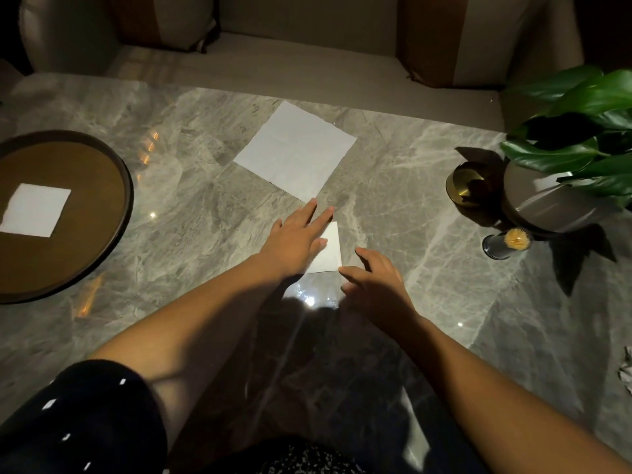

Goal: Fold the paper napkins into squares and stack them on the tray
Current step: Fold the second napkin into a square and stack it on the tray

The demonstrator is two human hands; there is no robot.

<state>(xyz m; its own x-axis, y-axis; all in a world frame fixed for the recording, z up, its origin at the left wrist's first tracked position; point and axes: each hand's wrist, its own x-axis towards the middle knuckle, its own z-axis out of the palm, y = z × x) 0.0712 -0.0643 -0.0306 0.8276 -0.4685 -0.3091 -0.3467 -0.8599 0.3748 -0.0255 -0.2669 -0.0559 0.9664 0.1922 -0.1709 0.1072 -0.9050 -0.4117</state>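
Note:
A small folded white napkin [329, 250] lies on the marble table in front of me. My left hand [297, 240] rests flat on it with fingers spread, covering its left part. My right hand [372, 279] sits just right of the napkin's near right corner, fingers apart, index tip touching that corner. An unfolded white napkin [294, 150] lies flat farther back, angled like a diamond. At the far left sits a round brown tray [102, 186] with a dark rim. One folded napkin square [36, 210] lies on it.
A potted plant [561, 186] in a grey pot stands at the right with a brass ashtray [466, 184] beside it and a toothpick holder [508, 243] in front. Crumpled paper [626, 372] lies at the right edge. A cushioned bench [307, 59] runs behind the marble table [205, 213].

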